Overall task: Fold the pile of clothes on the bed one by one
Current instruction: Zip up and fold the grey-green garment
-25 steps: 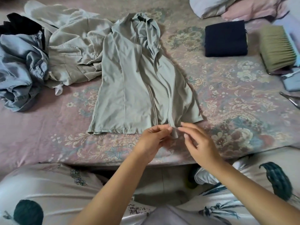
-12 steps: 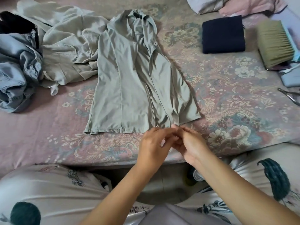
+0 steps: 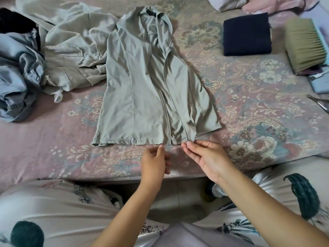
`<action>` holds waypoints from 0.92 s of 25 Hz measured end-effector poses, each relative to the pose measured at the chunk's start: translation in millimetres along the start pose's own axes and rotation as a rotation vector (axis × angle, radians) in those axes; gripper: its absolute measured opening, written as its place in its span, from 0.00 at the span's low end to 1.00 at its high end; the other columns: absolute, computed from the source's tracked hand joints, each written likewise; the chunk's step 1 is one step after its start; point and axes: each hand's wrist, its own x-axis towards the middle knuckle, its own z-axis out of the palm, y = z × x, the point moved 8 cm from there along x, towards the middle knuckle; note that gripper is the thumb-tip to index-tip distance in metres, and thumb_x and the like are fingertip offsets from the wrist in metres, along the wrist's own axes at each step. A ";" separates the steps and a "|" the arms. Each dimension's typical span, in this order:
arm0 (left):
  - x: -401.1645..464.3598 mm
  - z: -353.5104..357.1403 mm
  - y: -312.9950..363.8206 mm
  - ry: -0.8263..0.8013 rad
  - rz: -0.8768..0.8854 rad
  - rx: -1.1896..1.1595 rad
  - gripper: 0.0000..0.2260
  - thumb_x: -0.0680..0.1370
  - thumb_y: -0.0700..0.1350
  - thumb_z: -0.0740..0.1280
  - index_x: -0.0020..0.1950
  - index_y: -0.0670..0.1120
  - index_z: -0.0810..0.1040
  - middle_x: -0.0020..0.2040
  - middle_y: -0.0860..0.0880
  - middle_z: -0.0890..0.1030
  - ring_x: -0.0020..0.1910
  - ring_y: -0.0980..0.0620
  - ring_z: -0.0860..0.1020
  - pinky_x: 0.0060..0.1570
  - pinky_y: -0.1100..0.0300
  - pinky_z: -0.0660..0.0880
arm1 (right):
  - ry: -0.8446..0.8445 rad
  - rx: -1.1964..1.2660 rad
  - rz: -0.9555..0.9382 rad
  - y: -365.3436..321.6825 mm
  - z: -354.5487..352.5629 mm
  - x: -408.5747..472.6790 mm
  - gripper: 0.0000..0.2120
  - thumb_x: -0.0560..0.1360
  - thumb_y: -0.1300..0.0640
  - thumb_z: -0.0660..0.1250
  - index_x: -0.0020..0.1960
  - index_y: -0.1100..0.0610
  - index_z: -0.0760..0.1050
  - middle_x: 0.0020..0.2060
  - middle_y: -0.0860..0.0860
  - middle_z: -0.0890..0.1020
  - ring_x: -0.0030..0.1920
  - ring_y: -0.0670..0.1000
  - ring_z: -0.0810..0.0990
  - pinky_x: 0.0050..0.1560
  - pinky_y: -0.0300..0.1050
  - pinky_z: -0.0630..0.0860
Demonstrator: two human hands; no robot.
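- thin, smooth-looking grey-green fabric: a hooded zip jacket (image 3: 153,86) lies spread flat on the floral bedsheet (image 3: 249,107), hood away from the person, hem along the near edge of the bed.
- judged light and limp, with a slight sheen that suggests it could slide on itself; no stiffness, so any fold should need smoothing to stay put.
- zip track runs down the middle; likely the only firm line in it. good holds would be the hem corners and the shoulders, so the cloth lifts evenly.
- left hand (image 3: 155,162) sits just below the hem near the zip end, fingers loosely curled, one fingertip at the hem edge; whether it pinches cloth i cannot tell.
- right hand (image 3: 204,155) is at the hem just right of the zip, thumb and forefinger drawn together on something small and pale, maybe a tag or zip pull; too small to name.
- unfolded pile at upper left: a pale beige garment (image 3: 71,50) touching the jacket's left side, a crumpled blue denim piece (image 3: 16,82) and something black (image 3: 16,22), the last two partly cut off by the frame.
- one dark navy folded item (image 3: 246,34) rests well apart at upper right, beside a bristle brush (image 3: 304,45).
- jacket sleeves not clearly visible; they may be tucked under the body.
- right edge of frame cuts off a metal tool (image 3: 320,104); what it is i cannot make out.
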 end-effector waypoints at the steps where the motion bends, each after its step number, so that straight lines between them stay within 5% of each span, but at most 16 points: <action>1: -1.1 1.8 -0.7 -0.004 -0.011 -0.059 0.09 0.81 0.43 0.61 0.52 0.36 0.74 0.34 0.45 0.79 0.24 0.52 0.73 0.21 0.61 0.69 | 0.010 0.002 0.005 1.5 -0.4 1.0 0.04 0.73 0.73 0.65 0.45 0.70 0.77 0.41 0.61 0.82 0.41 0.52 0.85 0.40 0.39 0.81; 9: 6.4 23.7 5.3 -0.105 -0.270 -0.390 0.05 0.77 0.41 0.68 0.44 0.39 0.77 0.29 0.48 0.76 0.20 0.58 0.72 0.18 0.68 0.66 | 0.038 -0.149 0.052 9.2 1.6 1.8 0.03 0.74 0.66 0.67 0.46 0.65 0.78 0.32 0.54 0.80 0.30 0.46 0.79 0.30 0.36 0.76; 16: 4.7 23.6 11.6 -0.193 -0.156 -0.313 0.06 0.74 0.38 0.71 0.39 0.42 0.75 0.36 0.46 0.80 0.27 0.57 0.77 0.24 0.66 0.72 | 0.026 -0.160 0.081 14.9 5.0 5.8 0.02 0.73 0.65 0.69 0.45 0.62 0.79 0.32 0.52 0.81 0.31 0.48 0.78 0.31 0.40 0.77; 23: 1.4 20.7 20.4 -0.161 -0.020 -0.223 0.11 0.74 0.39 0.71 0.33 0.44 0.74 0.27 0.49 0.76 0.26 0.55 0.72 0.29 0.64 0.68 | -0.003 -0.124 0.101 16.7 13.5 6.3 0.03 0.74 0.65 0.67 0.44 0.61 0.80 0.31 0.51 0.81 0.30 0.47 0.77 0.36 0.40 0.77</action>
